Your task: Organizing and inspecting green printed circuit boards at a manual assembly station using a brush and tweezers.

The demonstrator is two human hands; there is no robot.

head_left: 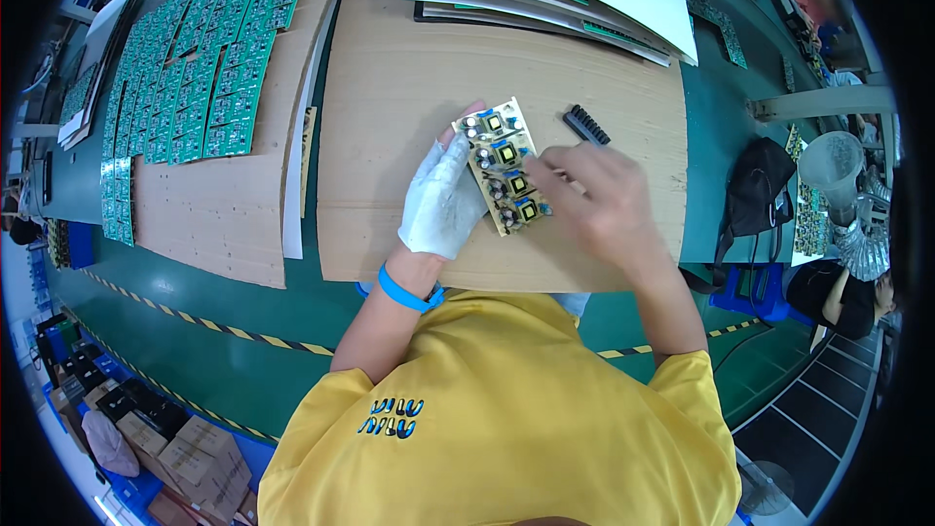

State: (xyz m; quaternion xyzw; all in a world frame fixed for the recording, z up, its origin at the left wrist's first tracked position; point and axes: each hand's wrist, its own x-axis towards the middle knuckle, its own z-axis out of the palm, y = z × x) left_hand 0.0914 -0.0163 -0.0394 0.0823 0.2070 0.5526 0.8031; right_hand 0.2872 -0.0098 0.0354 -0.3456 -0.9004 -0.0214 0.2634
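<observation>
Circuit board (504, 169), in left hand (440, 201), right hand (602, 197) at edge

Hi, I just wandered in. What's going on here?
A person in a yellow shirt holds a small circuit board in the white-gloved left hand, above a cardboard sheet. The bare right hand is at the board's right side, too blurred to tell whether it touches it. A black brush-like tool lies beyond that hand, and rows of green boards lie to the left.
</observation>
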